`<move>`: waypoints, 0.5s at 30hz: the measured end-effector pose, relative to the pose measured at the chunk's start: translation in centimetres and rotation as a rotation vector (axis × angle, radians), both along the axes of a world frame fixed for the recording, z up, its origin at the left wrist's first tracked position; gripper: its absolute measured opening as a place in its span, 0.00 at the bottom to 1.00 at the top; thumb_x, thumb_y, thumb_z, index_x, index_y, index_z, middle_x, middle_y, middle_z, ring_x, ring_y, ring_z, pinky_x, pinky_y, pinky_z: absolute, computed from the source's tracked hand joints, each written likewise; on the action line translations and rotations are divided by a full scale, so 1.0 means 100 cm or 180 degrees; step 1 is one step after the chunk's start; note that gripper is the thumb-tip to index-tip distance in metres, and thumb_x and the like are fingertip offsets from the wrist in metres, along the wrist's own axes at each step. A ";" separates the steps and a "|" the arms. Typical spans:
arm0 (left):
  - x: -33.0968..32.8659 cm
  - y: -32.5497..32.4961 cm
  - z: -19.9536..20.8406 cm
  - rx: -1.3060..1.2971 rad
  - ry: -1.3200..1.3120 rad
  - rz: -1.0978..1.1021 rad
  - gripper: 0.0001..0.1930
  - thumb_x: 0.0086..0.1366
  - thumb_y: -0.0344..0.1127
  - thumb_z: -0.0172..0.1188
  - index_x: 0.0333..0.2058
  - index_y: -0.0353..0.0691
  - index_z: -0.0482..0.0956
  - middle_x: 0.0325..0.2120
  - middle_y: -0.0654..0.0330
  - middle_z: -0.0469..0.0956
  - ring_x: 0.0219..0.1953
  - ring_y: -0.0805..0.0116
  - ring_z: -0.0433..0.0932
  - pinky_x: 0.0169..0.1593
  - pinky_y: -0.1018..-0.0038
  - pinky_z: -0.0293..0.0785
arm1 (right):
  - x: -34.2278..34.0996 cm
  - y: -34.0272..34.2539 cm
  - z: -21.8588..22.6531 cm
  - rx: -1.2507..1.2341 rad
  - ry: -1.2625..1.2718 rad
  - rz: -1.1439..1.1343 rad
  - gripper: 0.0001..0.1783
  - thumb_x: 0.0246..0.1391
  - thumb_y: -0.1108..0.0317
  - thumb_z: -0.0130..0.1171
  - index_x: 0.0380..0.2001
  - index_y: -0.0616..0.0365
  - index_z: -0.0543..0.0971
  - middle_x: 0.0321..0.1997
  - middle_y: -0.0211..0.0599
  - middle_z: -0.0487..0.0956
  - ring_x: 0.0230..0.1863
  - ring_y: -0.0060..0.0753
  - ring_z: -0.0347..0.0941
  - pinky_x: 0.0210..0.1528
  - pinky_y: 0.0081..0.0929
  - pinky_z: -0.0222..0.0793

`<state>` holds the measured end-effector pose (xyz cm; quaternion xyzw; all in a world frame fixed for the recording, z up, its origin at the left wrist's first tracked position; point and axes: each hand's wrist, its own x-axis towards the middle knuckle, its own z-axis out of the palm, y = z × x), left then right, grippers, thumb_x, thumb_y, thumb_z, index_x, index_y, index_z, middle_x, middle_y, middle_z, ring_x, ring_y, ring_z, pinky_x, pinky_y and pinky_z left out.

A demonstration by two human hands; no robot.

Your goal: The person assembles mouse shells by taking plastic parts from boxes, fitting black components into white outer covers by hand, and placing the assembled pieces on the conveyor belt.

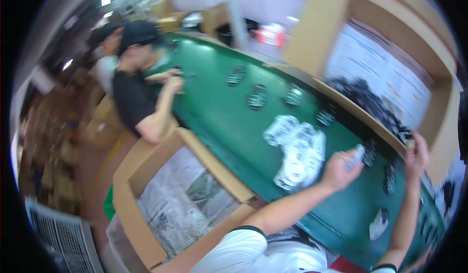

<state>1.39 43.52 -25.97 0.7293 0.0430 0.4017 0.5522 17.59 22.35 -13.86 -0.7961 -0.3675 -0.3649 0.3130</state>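
My left hand (340,170) is closed around a small whitish item (357,156), too blurred to name, above the green work surface (234,127). My right hand (417,157) is at the near edge of a cardboard box (360,111), its fingers pinched on a small dark piece (407,135). Inside that box lies a heap of black parts (363,95). Left of my left hand, a pile of white printed packets (301,151) rests on the green surface. Just past my left hand sits a dark oval part (369,153), and another dark part (389,179) lies between my forearms.
Dark oval parts (257,96) are spaced along the green surface. A whitish part (379,224) lies near my right forearm. An open carton (146,234) lined with clear plastic stands at the near left. A co-worker in a black shirt (134,95) works at the far left, another person beyond.
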 end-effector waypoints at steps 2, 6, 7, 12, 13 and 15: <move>-0.003 0.006 -0.014 -0.1195 0.0590 -0.0778 0.16 0.67 0.41 0.67 0.48 0.37 0.84 0.33 0.54 0.85 0.36 0.64 0.83 0.43 0.66 0.79 | -0.080 0.020 -0.006 -0.1130 -0.0582 0.0338 0.15 0.51 0.80 0.60 0.43 0.57 0.85 0.42 0.40 0.86 0.38 0.40 0.83 0.37 0.32 0.76; 0.000 0.015 -0.031 -0.2429 0.0232 -0.1399 0.12 0.74 0.37 0.60 0.47 0.34 0.83 0.40 0.63 0.82 0.40 0.78 0.77 0.45 0.78 0.74 | -0.141 0.007 -0.099 -0.1126 0.0814 0.1274 0.20 0.44 0.76 0.67 0.45 0.54 0.86 0.48 0.38 0.83 0.35 0.37 0.79 0.34 0.32 0.77; 0.002 0.016 -0.026 -0.2678 0.0484 -0.1486 0.14 0.74 0.38 0.59 0.48 0.33 0.83 0.40 0.63 0.82 0.40 0.78 0.77 0.44 0.79 0.73 | -0.152 0.005 -0.105 -0.0993 0.1236 0.1304 0.20 0.46 0.72 0.68 0.46 0.52 0.86 0.51 0.37 0.82 0.37 0.37 0.79 0.36 0.30 0.78; 0.002 0.003 -0.015 -0.2999 0.0570 -0.1607 0.17 0.75 0.38 0.56 0.53 0.29 0.78 0.41 0.58 0.83 0.42 0.74 0.80 0.47 0.76 0.75 | -0.151 -0.012 -0.089 -0.1623 0.1926 0.1573 0.28 0.48 0.69 0.67 0.56 0.50 0.81 0.70 0.39 0.72 0.48 0.45 0.81 0.44 0.41 0.81; 0.002 0.002 -0.016 -0.2963 0.0632 -0.1632 0.17 0.75 0.38 0.56 0.53 0.29 0.78 0.41 0.58 0.83 0.42 0.74 0.80 0.47 0.76 0.75 | -0.151 -0.015 -0.086 -0.1559 0.1955 0.1548 0.28 0.48 0.69 0.67 0.56 0.50 0.81 0.70 0.39 0.72 0.48 0.45 0.81 0.44 0.41 0.81; 0.001 -0.003 -0.017 -0.2667 0.0654 -0.1446 0.19 0.75 0.37 0.56 0.57 0.28 0.75 0.42 0.56 0.83 0.42 0.74 0.81 0.47 0.77 0.76 | -0.153 -0.017 -0.080 -0.1878 0.2451 0.1482 0.30 0.47 0.69 0.68 0.58 0.49 0.80 0.68 0.40 0.74 0.48 0.44 0.81 0.46 0.40 0.80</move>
